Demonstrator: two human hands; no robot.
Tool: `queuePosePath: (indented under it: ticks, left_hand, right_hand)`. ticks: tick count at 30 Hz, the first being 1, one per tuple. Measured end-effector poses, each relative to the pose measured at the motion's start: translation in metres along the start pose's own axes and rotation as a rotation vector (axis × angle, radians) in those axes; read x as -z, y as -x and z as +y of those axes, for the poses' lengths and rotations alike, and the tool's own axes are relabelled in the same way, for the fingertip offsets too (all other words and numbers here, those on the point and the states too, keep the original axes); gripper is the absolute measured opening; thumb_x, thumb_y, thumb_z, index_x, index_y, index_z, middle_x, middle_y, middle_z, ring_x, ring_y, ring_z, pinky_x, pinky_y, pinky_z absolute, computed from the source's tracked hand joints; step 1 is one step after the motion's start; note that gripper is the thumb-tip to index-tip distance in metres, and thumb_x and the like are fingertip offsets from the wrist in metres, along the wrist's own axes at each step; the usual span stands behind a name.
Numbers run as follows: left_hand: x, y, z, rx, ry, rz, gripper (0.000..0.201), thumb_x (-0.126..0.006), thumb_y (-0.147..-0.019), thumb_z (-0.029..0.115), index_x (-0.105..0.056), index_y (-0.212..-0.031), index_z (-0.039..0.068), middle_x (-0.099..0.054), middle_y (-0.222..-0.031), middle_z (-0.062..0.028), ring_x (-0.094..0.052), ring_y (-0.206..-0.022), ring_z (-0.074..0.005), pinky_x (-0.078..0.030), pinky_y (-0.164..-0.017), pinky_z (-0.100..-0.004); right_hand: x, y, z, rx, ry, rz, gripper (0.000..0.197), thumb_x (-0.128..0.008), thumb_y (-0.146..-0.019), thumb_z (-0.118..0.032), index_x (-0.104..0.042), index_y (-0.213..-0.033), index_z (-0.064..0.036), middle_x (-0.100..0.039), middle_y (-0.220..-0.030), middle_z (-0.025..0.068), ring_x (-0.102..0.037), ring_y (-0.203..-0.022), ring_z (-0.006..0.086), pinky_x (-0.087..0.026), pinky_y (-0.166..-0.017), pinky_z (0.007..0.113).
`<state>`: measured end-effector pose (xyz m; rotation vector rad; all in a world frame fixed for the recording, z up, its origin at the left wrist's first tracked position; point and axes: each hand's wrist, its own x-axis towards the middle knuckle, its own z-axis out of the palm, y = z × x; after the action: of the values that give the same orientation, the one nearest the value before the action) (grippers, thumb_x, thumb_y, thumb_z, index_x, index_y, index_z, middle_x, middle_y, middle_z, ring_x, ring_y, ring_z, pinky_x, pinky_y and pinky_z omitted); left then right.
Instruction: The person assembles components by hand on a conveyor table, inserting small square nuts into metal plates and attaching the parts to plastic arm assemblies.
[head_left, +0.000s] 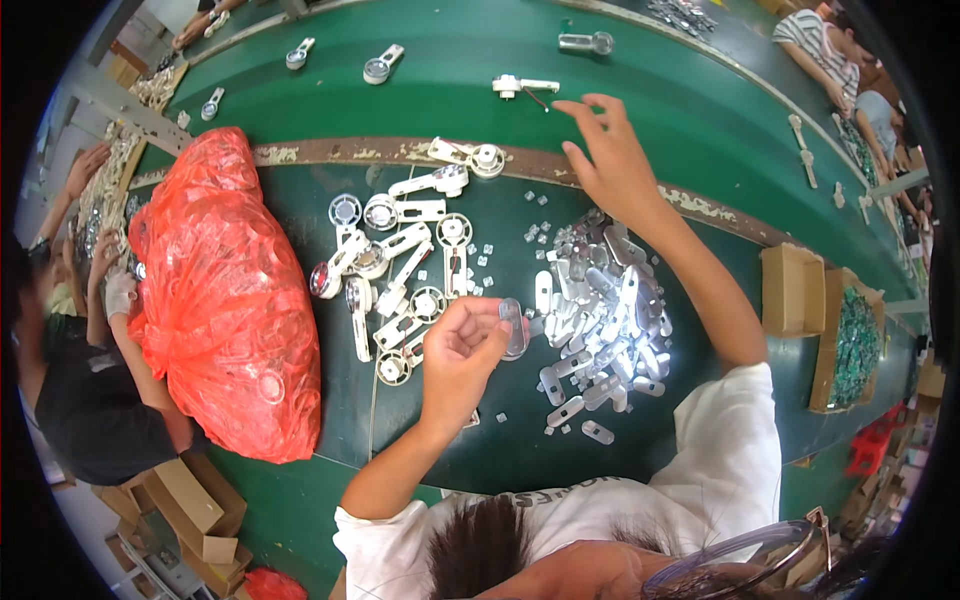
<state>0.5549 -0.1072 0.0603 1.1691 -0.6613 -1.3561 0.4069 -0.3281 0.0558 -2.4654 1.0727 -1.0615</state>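
Note:
My left hand [462, 358] is closed on a clear plastic cover [514, 330], an oblong piece with rounded ends, pinched between thumb and fingers. My right hand [612, 160] reaches over the green belt with its fingers apart and nothing in them. Just left of its fingertips lies a white round-headed part with a handle [524, 86], a thin dark red wire trailing from it. To the right of my left hand, clear and whitish oblong covers [600, 325] lie in a loose heap. Several white round-headed housings with handles [402, 240] are scattered on the dark green table left of the heap.
A bulging red plastic bag [225, 310] stands at the left, beside a person in black. More round-headed parts [380, 65] lie on the belt [450, 60]. Small clear pieces [485, 255] dot the table. At right are a cardboard box [792, 292] and a box of green pieces [850, 350].

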Motion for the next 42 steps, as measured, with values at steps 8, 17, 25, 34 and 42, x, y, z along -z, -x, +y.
queuePosePath:
  ticks: [8,17,25,34,42]
  left_hand:
    - [0.001,-0.002,-0.004,0.059,0.073,-0.017,0.017,-0.054,-0.088,0.001,-0.055,-0.104,-0.005,-0.066,-0.089,-0.0144,-0.065,-0.081,-0.0173,-0.051,-0.074,-0.0262]
    - [0.002,-0.001,-0.002,0.066,0.052,0.028,0.016,-0.051,-0.088,0.0,-0.054,-0.103,-0.006,-0.066,-0.085,-0.0153,-0.065,-0.076,-0.0193,-0.053,-0.073,-0.0299]
    - [0.004,-0.005,-0.007,0.076,0.072,-0.004,0.018,-0.054,-0.088,0.001,-0.056,-0.104,-0.006,-0.067,-0.09,-0.0156,-0.066,-0.079,-0.0179,-0.051,-0.07,-0.0257]
    - [0.006,-0.006,-0.006,0.001,-0.389,-0.093,0.028,-0.06,-0.085,0.002,-0.059,-0.112,-0.003,-0.067,-0.081,-0.0056,-0.057,-0.066,-0.004,-0.045,-0.06,-0.0176]
    - [-0.001,0.017,0.013,0.033,-0.799,-0.543,0.016,-0.064,-0.08,0.003,-0.062,-0.095,0.002,-0.067,-0.079,-0.0092,-0.064,-0.063,-0.0157,-0.049,-0.058,-0.0259]
  right_hand:
    - [-0.075,-0.054,0.029,0.293,0.485,-0.083,0.058,-0.053,-0.077,-0.003,-0.045,-0.131,-0.0197,-0.036,-0.134,0.0238,-0.036,-0.122,0.0451,-0.035,-0.096,0.054]
    - [-0.088,-0.056,0.068,0.154,0.44,-0.126,0.049,-0.058,-0.074,-0.008,-0.049,-0.122,-0.0125,-0.055,-0.106,0.0193,-0.052,-0.098,0.0359,-0.04,-0.08,0.047]
    - [-0.078,-0.056,0.08,0.214,0.391,-0.119,0.038,-0.057,-0.08,-0.015,-0.053,-0.117,-0.0157,-0.057,-0.097,0.0154,-0.055,-0.088,0.0307,-0.039,-0.075,0.045]
    - [-0.005,-0.088,0.25,-0.344,0.525,0.228,0.04,-0.057,-0.082,-0.025,-0.05,-0.12,-0.0374,-0.058,-0.114,0.0161,-0.05,-0.113,0.0361,-0.038,-0.087,0.055]
    - [0.018,-0.069,0.233,-0.449,-0.07,0.132,0.026,-0.057,-0.086,-0.023,-0.054,-0.112,-0.0214,-0.059,-0.077,0.0069,-0.06,-0.073,0.0189,-0.046,-0.066,0.036]
